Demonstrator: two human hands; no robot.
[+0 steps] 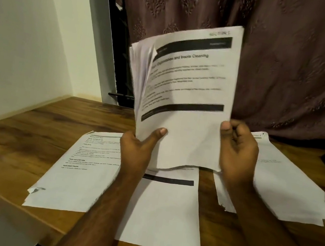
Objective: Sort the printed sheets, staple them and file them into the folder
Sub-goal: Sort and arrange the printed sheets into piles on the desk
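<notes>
- The stack of printed sheets is held upright above the wooden table, its printed front page facing the camera against the dark curtain at the far side.
- It looks light but floppy: the sheets fan apart along the left edge, one top corner is dog-eared, and the bottom edge sags. Loose paper of this kind probably slips sheet over sheet, so a pinch at the lower corners with support from behind seems the sound hold.
- The left hand pinches the stack's lower left corner, thumb pressed on the front page, fingers hidden behind.
- The right hand is at the lower right edge, fingers curled and thumb tip on the page edge; whether it truly grips cannot be told.
- Three sorted piles lie on the table below: a left pile, a middle pile and a right pile.
</notes>
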